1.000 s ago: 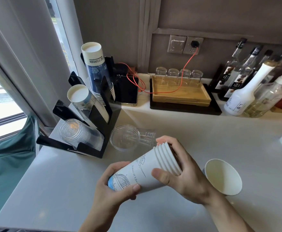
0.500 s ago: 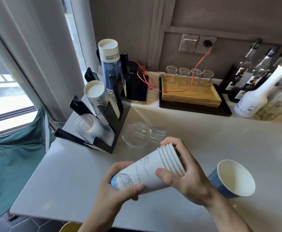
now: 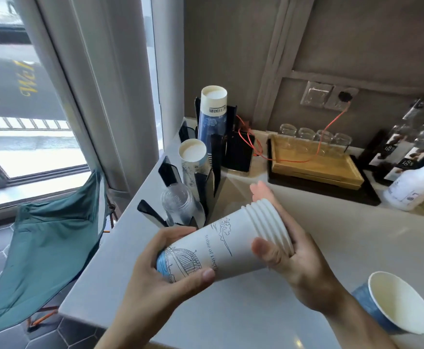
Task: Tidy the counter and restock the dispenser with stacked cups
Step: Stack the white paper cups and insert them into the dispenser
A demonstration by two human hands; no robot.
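Note:
I hold a stack of white paper cups (image 3: 231,243) with blue line drawings sideways over the counter. My left hand (image 3: 160,280) wraps the base end and my right hand (image 3: 296,255) grips the rims. Just beyond stands the black dispenser (image 3: 207,182), tilted, with three slots: a tall blue cup stack (image 3: 212,114) at the back, a white cup stack (image 3: 193,157) in the middle, and clear plastic cups (image 3: 178,205) in front. A single blue paper cup (image 3: 397,303) lies on its side at the lower right, mouth toward me.
The grey counter (image 3: 344,235) carries a wooden tray (image 3: 314,167) with several glasses, syrup bottles (image 3: 407,147) and a white bottle (image 3: 417,182) at the right. An orange cable (image 3: 331,122) runs to a wall socket. A teal folding chair (image 3: 44,245) stands beside the counter's left edge.
My view has swung left and closer to the dispenser. The stack has risen and tilted nearer the dispenser, still in both hands. The clear cups lying on the counter are now hidden behind it.

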